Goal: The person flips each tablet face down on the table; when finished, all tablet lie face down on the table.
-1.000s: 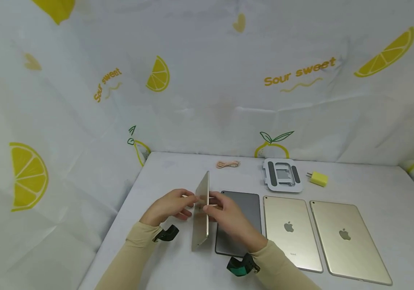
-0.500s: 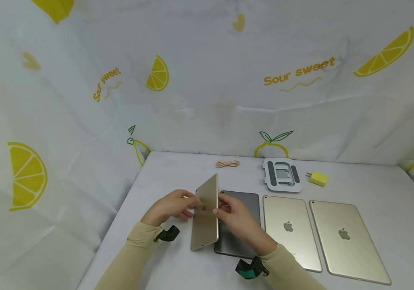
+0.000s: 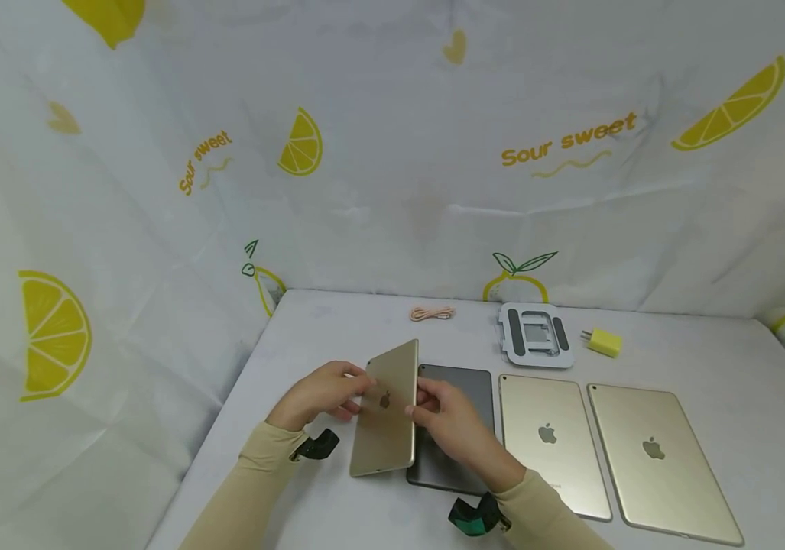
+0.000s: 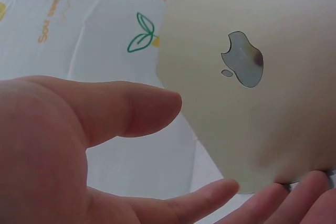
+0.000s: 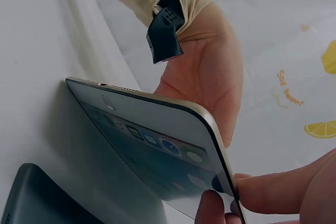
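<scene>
A gold tablet [image 3: 385, 409] stands steeply tilted on its edge, its back with the apple logo toward my left hand. My right hand [image 3: 457, 424] pinches its right edge between thumb and fingers. In the right wrist view the lit screen [image 5: 152, 145] shows app icons. My left hand [image 3: 319, 393] is at the tablet's other side. In the left wrist view its fingertips [image 4: 270, 198] reach the tablet's edge, while the thumb [image 4: 152, 108] is extended beside the back. A dark grey tablet [image 3: 457, 389] lies partly hidden beneath my right hand.
Two more gold tablets, a nearer one [image 3: 546, 409] and a larger one [image 3: 660, 473], lie face down to the right. Farther back are a coiled pink cable [image 3: 432, 313], a folded grey stand [image 3: 535, 336] and a yellow charger plug [image 3: 604, 342] on the white table [image 3: 323, 321].
The gold tablet has turned from nearly edge-on so its back shows more, and its right edge has swung right with my right hand. My left hand has hardly moved.
</scene>
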Demonstrator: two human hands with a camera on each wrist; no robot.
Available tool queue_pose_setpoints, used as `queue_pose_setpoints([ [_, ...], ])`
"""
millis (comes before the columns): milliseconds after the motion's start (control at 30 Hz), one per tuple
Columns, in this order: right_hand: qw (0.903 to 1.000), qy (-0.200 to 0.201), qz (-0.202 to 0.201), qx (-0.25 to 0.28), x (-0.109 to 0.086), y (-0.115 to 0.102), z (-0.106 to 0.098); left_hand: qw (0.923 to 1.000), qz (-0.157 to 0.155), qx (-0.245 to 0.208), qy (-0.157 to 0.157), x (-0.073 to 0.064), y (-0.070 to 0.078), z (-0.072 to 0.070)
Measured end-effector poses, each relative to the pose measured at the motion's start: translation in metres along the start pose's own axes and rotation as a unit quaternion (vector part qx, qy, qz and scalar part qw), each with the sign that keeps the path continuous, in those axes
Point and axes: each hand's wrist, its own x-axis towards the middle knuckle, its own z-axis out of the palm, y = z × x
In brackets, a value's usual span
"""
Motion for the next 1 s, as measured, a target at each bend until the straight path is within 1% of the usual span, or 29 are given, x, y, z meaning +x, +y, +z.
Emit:
queue_pose_setpoints([
  [200,0.9998,0.0,-0.004,0.019,-0.001,0.001,0.003,0.9997,-0.01,0.016,0.017,-0.003,0.001,-0.002],
  [400,0.999,0.001,0.01,0.043,-0.001,0.001,0.005,0.9994,-0.017,0.017,0.024,-0.005,0.002,-0.004],
  [667,0.9988,0.004,0.017,0.046,0.0,0.002,0.007,0.9987,-0.021,0.023,0.041,-0.004,-0.001,-0.006],
  [900,0.9982,-0.008,0.028,0.053,-0.002,0.001,0.01,0.9973,-0.031,0.044,0.051,-0.004,0.0,-0.01],
  [1000,0.9978,-0.011,0.033,0.057,-0.002,0.002,0.01,0.9971,-0.033,0.044,0.052,-0.004,0.0,-0.012],
])
